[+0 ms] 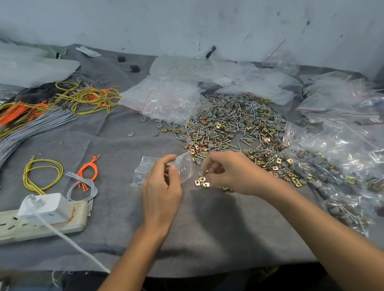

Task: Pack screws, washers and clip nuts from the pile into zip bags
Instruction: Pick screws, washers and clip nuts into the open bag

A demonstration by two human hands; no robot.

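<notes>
- My left hand point(161, 189) holds a small zip bag point(184, 166) just above the tabletop point(124, 231). Its fingers point(174, 169) are curled and pinch the clear plastic near the open mouth, which has a red strip.
- The zip bag already has some small hardware in its far left end, which lies on the grey cloth.
- My right hand point(231, 174) is just beside the bag's mouth. Its fingers point(213, 166) are bent close together and pinch a small metal piece point(206, 172); it is too small for me to tell what kind.
- A few brass clip nuts point(202, 181) lie loose on the cloth under my right fingers.
- The pile point(230, 124) of screws, grey washers and clip nuts is spread behind my right hand, towards the wall.
- Filled bags point(337, 168) lie heaped at the right of the pile, and empty bags point(171, 98) lie behind it.
- At the left are a grey wire bundle point(24, 133), yellow-green wire loops point(43, 174), orange wires point(89, 168) and a power strip point(31, 223) with a white charger point(45, 206) plugged in.
</notes>
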